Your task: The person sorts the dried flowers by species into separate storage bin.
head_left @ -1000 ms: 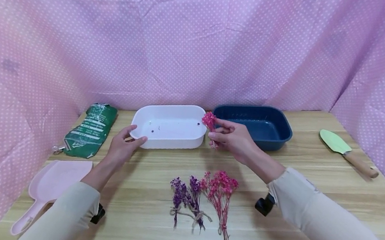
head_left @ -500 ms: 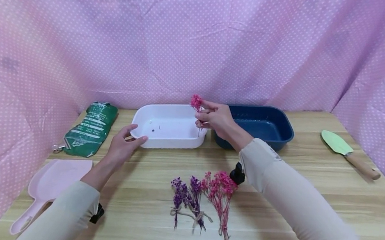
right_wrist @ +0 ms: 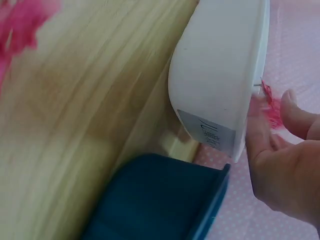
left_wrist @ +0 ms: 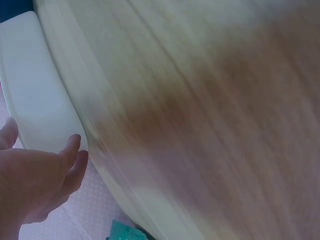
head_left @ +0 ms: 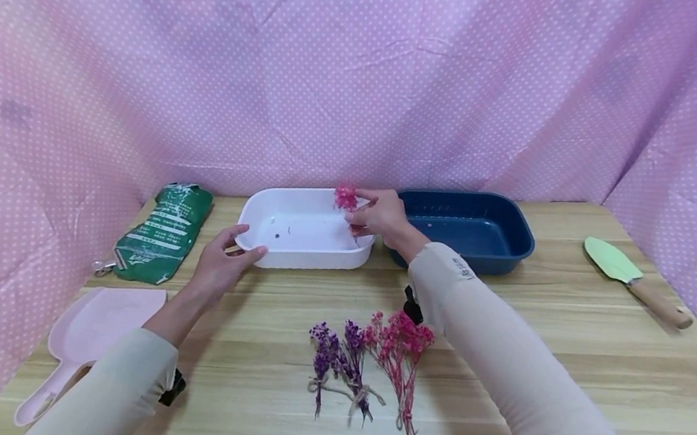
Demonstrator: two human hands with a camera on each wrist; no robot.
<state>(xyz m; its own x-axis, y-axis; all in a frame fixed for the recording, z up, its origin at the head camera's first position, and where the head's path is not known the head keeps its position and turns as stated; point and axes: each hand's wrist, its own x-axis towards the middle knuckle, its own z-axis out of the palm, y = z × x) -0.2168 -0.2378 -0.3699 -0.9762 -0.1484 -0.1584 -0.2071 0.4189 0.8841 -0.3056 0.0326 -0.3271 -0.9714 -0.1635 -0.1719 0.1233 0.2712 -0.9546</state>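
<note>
Fingers of my right hand are pinching a pink bunch at the right end of the white tub, left hand gripping its corner; I'm judging a light stem hold safest

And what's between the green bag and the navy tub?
The head view shows the white planter, left hand holding one end, right hand pinching pink flowers at the other.
</note>
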